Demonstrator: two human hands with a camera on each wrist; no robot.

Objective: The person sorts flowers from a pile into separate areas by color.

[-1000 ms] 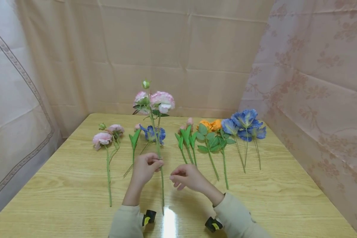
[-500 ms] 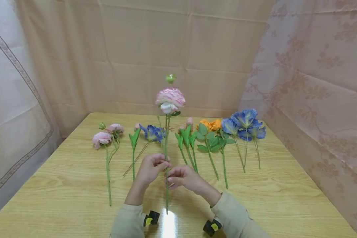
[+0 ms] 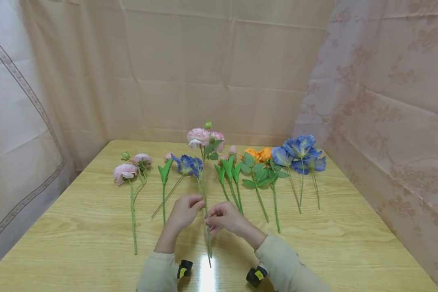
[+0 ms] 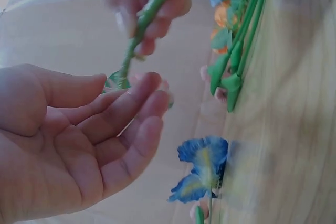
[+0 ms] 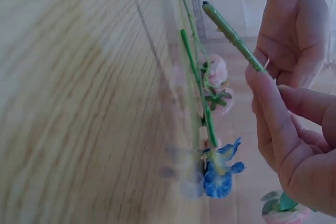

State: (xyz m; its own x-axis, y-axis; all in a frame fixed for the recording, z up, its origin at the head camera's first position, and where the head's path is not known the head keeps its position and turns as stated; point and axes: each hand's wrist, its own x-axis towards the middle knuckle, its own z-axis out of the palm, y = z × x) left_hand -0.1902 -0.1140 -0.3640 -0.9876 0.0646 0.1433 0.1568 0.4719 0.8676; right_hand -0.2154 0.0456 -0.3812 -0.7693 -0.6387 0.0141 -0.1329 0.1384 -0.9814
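A pink-and-white artificial flower, with a green bud and leaves, stands nearly upright above the middle of the table. My right hand pinches its green stem between thumb and fingers on the lower half. Higher up, my left hand is right beside the stem, thumb and fingers loosely curved. In the left wrist view the stem runs behind the fingers of the left hand, with a gap at the thumb tip. The right wrist view shows the cut stem end jutting past the right hand.
On the wooden table lie another pink flower, a single pink tulip, a blue flower, several pink tulips, orange roses and several blue flowers. Curtains enclose the back and sides.
The flower has shifted rightward, turned about its stem and sunk lower. My right hand has come in from the right and pinches the stem; the left hand's pinch has loosened.
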